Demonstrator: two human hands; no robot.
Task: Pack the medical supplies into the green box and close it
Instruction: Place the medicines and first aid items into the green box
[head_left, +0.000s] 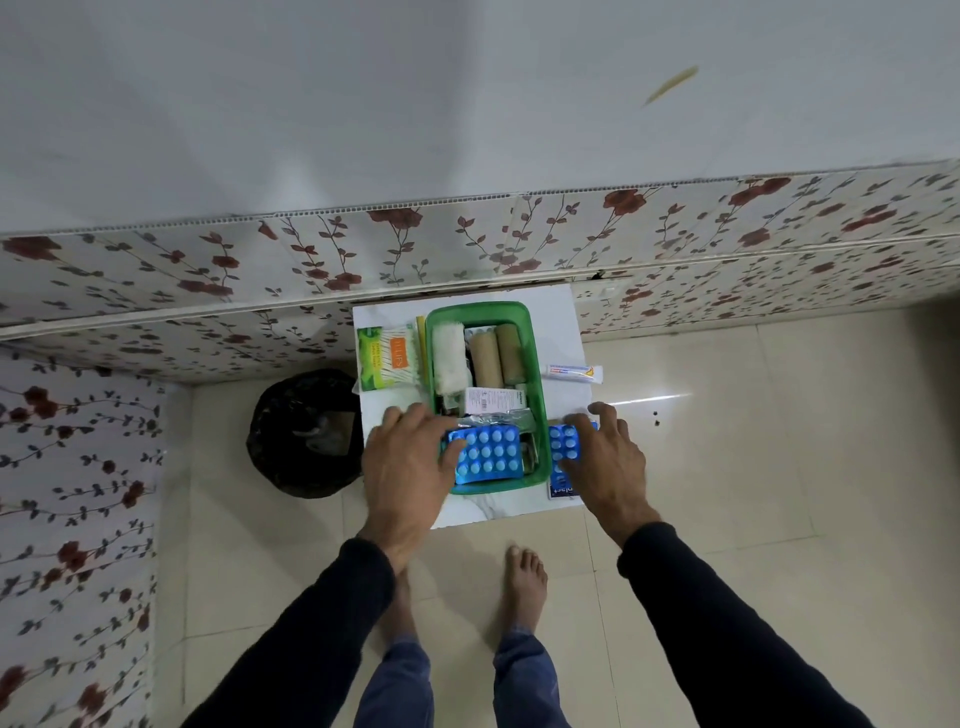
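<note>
Packing blue blister strips into the open green plastic box (540, 410) on the small white table (467, 512).

Left hand (410, 462) steadies one blue foil pill strip (485, 452) lying across the box's near end; right hand (605, 457) presses spread fingers on a second blue strip (562, 444) just right of the box, long axis front-to-back, so it must travel left. Whether either hand truly grips, I cannot tell. Cream tiled floor, floral wall panels.

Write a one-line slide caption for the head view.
Left hand lays a blue blister pack into the green box; right hand rests on another pack.
</note>
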